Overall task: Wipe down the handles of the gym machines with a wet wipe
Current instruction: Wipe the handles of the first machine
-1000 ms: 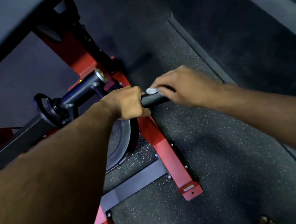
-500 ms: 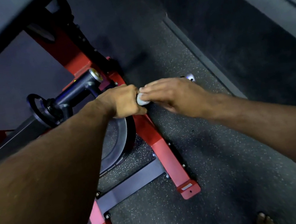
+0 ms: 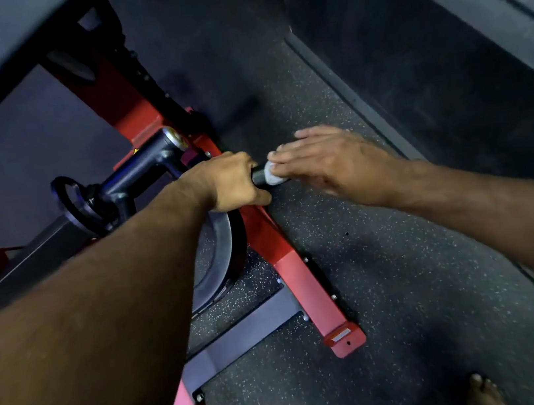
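Over speckled floor, left hand grips handle; right hand flat.

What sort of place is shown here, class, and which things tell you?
Most likely a gym: a red machine frame, a weight plate beside it, and speckled rubber flooring.

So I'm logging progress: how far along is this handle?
In hand: the right hand presses the wet wipe on the handle end. Left: the stretch the left hand grips. Nothing shows as finished.
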Demonstrator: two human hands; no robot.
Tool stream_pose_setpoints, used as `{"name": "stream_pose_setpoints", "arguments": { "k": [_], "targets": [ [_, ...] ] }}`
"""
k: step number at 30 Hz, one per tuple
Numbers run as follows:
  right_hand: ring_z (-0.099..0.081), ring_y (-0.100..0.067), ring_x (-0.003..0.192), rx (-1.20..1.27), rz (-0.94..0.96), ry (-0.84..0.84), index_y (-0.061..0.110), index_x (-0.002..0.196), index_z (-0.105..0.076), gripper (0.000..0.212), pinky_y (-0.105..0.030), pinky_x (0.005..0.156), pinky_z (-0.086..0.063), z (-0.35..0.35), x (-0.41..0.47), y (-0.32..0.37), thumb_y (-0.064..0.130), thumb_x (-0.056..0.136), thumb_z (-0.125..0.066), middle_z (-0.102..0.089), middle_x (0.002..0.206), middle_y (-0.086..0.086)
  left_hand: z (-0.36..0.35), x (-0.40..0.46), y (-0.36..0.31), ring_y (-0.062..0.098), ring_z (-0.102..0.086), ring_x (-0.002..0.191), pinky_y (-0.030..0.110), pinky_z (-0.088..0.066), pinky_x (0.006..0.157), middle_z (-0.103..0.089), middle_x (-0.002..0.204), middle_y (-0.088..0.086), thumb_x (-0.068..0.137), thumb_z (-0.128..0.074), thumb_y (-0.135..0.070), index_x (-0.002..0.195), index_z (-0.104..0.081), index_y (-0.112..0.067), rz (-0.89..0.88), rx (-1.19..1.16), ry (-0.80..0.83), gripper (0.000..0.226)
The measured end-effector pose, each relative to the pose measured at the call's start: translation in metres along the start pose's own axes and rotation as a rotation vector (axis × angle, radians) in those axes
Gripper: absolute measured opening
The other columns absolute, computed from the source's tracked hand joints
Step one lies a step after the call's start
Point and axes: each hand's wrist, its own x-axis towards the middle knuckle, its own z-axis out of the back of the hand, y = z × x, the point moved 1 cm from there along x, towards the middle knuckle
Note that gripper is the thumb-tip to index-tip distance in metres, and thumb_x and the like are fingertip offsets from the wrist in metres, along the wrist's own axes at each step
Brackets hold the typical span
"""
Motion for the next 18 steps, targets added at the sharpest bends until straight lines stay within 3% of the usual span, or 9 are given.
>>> {"name": "stream_pose_setpoints", "arguments": {
  "k": [2,4,6,9,12,14,18],
  "targets": [
    [-0.066,-0.014,0.114,0.0,-0.111,0.001,0.014,0.123,-0.07,0.03,-0.038,0.107,-0.043,0.008,-0.006,-0.008,0.013,0.094,-0.065,-0.071,0.124,-0.001,0.0,0.0,0.001,0.02,-0.061,0.062,0.033,-0.05,0.061,-0.059,0.062,-0.003,0.063,-0.066,-0.055,0.067,-0.056,-0.021,-0.012,-0.01,0.004,0.036],
    [-0.069,-0.017,0.099,0.049,-0.375,-0.089,0.017,0.118,-0.071,0.022,-0.029,0.093,-0.045,0.009,-0.001,-0.007,0.019,0.097,-0.062,-0.075,0.109,-0.001,0.0,-0.001,0.002,0.02,-0.063,0.068,0.032,-0.05,0.063,-0.061,0.067,-0.006,0.064,-0.067,-0.054,0.07,-0.055,-0.027,-0.039,-0.044,-0.003,0.03],
    [-0.068,-0.023,0.09,0.069,-0.526,-0.169,0.016,0.112,-0.072,0.021,-0.034,0.087,-0.049,-0.004,0.011,0.007,0.021,0.099,-0.057,-0.074,0.1,-0.003,-0.001,-0.004,0.003,0.019,-0.064,0.076,0.033,-0.05,0.069,-0.064,0.077,-0.008,0.06,-0.064,-0.058,0.078,-0.052,-0.036,-0.07,-0.078,-0.028,0.031],
    [-0.07,-0.025,0.102,0.045,-0.388,-0.257,0.009,0.111,-0.073,0.025,-0.042,0.105,-0.046,-0.031,0.012,0.034,0.011,0.091,-0.059,-0.075,0.108,-0.007,-0.003,-0.007,0.004,0.022,-0.064,0.089,0.039,-0.054,0.079,-0.066,0.093,-0.007,0.05,-0.053,-0.065,0.09,-0.047,-0.045,-0.115,-0.105,-0.092,0.045],
    [-0.064,-0.024,0.12,-0.057,-0.284,-0.285,0.009,0.117,-0.072,0.031,-0.049,0.113,-0.038,-0.035,-0.01,0.033,0.006,0.087,-0.068,-0.071,0.125,-0.006,-0.003,-0.008,0.006,0.025,-0.063,0.088,0.041,-0.055,0.078,-0.065,0.089,-0.005,0.054,-0.053,-0.063,0.085,-0.049,-0.045,-0.153,-0.097,-0.111,0.037],
    [-0.064,-0.027,0.118,-0.096,-0.353,-0.369,0.01,0.116,-0.073,0.026,-0.051,0.11,-0.041,-0.033,-0.017,0.029,0.01,0.09,-0.068,-0.072,0.121,-0.005,-0.003,-0.008,0.007,0.024,-0.062,0.082,0.037,-0.053,0.072,-0.062,0.08,-0.004,0.057,-0.053,-0.064,0.078,-0.05,-0.049,-0.173,-0.082,-0.125,0.026],
    [-0.055,-0.026,0.096,-0.088,-0.637,-0.547,0.008,0.101,-0.075,0.015,-0.043,0.086,-0.048,-0.038,0.012,0.05,0.013,0.093,-0.064,-0.065,0.098,-0.003,-0.002,-0.01,0.006,0.025,-0.06,0.077,0.031,-0.042,0.067,-0.058,0.074,-0.003,0.061,-0.054,-0.061,0.071,-0.052,-0.059,-0.193,-0.08,-0.141,0.011]
  ]
}}
